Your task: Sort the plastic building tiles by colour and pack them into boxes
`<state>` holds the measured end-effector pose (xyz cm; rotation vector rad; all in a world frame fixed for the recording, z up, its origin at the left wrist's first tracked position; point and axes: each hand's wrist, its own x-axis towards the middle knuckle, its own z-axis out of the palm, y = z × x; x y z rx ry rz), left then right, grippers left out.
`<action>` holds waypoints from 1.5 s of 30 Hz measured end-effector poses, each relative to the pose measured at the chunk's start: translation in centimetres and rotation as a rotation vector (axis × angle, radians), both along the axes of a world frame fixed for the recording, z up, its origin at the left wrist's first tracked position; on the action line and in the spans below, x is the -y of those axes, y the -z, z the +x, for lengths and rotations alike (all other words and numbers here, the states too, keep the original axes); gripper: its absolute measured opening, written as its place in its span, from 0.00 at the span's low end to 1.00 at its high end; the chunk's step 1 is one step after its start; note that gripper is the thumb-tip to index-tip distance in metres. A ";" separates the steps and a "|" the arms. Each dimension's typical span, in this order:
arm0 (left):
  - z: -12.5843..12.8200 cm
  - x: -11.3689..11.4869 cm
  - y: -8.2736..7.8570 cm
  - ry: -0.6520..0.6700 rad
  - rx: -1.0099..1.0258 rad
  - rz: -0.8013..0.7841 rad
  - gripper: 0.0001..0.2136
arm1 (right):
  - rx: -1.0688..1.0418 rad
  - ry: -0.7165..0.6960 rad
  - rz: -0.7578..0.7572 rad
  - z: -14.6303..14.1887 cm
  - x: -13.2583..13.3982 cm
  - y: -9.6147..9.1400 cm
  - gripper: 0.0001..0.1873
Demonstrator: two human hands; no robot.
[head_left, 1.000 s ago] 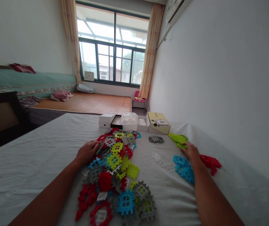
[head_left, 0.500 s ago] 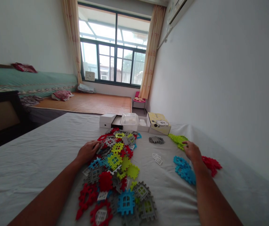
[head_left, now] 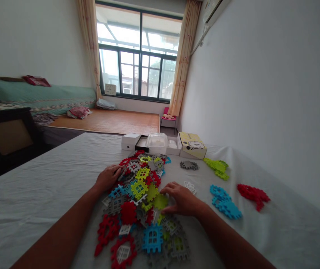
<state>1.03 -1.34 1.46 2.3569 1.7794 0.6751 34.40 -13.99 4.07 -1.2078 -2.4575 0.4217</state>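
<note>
Crossing in from the right of the frame, the right hand (head_left: 181, 198) has left the lime stack (head_left: 217, 168) and is now at the mixed pile (head_left: 128, 213), lower centre, thumb and fingers spread at a lime plate (head_left: 160, 201)! Work shifts back to the pile, leaving the blue pieces (head_left: 225, 203) untouched, centre right. Left hand (head_left: 109, 177) stays at the pile's upper-left edge; can't tell its grip.

Lime tile (head_left: 160, 202); patterned peach curtains (head_left: 182, 56)

A home bedroom, with a mat-topped bed (head_left: 126, 121), long patterned curtains (head_left: 182, 56), clock (head_left: 110, 89) and air conditioner (head_left: 213, 11).
</note>
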 end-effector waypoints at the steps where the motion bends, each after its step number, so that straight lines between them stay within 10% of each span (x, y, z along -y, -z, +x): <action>1: 0.0 0.0 0.0 0.005 -0.002 0.004 0.19 | 0.008 -0.003 0.000 -0.1 0.1 0.0 0.29; 8: -0.2 -0.2 0.3 0.009 -0.007 0.012 0.20 | -0.076 0.129 0.004 4.5 -1.5 -0.1 0.20; 16: -0.3 -0.4 0.6 -0.002 -0.011 0.011 0.20 | 0.196 1.121 0.075 21.2 -3.6 1.4 0.16; 29: -0.1 -0.1 0.1 -0.005 -0.029 -0.010 0.20 | 0.274 1.251 0.088 23.0 -4.5 4.1 0.21; 37: -0.3 -0.4 0.5 0.009 -0.009 -0.001 0.20 | 0.151 1.212 0.330 21.4 -3.8 2.2 0.18; 45: -0.2 -0.4 0.9 0.005 -0.015 0.033 0.20 | -0.196 0.302 0.212 5.3 -2.0 -0.7 0.16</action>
